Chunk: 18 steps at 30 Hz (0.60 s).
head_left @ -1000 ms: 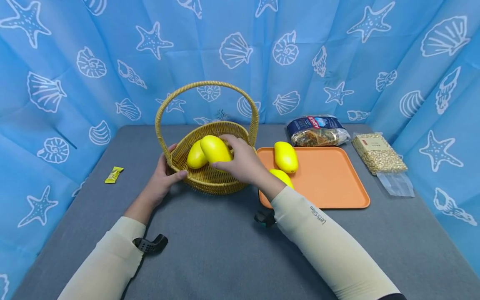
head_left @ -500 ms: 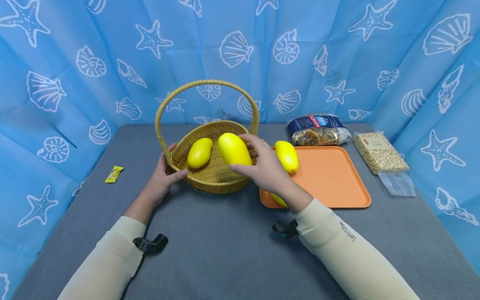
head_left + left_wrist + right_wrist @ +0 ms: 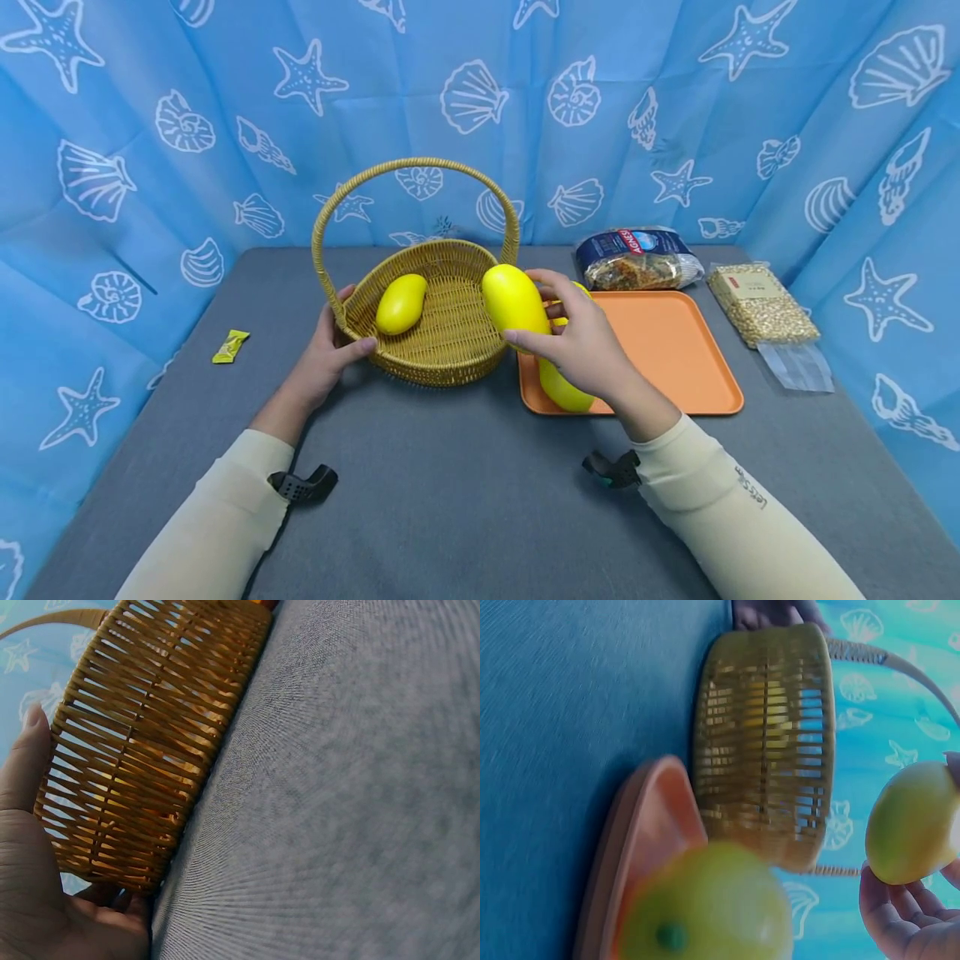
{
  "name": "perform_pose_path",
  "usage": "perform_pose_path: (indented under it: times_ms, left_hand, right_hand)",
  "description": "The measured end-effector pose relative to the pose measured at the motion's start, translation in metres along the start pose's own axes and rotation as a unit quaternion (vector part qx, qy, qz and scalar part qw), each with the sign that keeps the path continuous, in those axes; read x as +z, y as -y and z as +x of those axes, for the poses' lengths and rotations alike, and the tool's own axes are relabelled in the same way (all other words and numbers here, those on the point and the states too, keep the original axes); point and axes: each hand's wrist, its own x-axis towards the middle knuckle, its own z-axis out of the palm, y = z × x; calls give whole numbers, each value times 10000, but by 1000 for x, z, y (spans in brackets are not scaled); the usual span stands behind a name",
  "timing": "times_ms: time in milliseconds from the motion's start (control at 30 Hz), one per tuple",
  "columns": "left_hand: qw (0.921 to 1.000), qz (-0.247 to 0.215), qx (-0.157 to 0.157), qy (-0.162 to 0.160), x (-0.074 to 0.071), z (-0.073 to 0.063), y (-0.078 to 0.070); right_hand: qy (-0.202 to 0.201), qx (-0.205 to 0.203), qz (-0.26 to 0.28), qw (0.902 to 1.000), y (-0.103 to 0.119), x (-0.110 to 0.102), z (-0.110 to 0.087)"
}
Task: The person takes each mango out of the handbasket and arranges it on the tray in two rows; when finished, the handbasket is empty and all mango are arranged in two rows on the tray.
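Observation:
My left hand (image 3: pixel 324 358) grips the left rim of a woven basket (image 3: pixel 442 372) with a tall arched handle, thumb over the front edge. In the left wrist view, its thumb lies along the wicker wall (image 3: pixel 135 750) and the other fingers reach underneath. One yellow mango (image 3: pixel 401 304) lies inside the basket at the left. My right hand (image 3: pixel 585 342) holds another mango (image 3: pixel 513 298) between thumb and fingers, raised between the basket's right rim and the orange tray (image 3: pixel 667 358). Below that hand a mango (image 3: pixel 561 390) rests on the tray; one more is mostly hidden behind the fingers.
Behind the tray lies a blue AGNESI bag (image 3: pixel 637 258). A clear pack of pale grains (image 3: pixel 761 307) is at the right, and a small yellow wrapped sweet (image 3: pixel 230 347) at the far left. A blue patterned curtain (image 3: pixel 480 100) closes off the back and sides.
My right hand has carried its mango rightward, out of the basket to the tray's left edge, leaving one mango inside. The left hand has stayed on the basket rim.

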Motion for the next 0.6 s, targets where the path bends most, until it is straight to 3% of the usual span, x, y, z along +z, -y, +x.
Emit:
perform_pose_path:
  times_ms: [600]
  left_hand:
    - [10000,-20,-33,-6,1,-1,-2]
  right_hand:
    - [-622,639,-187,9958,-33,-50,-14]
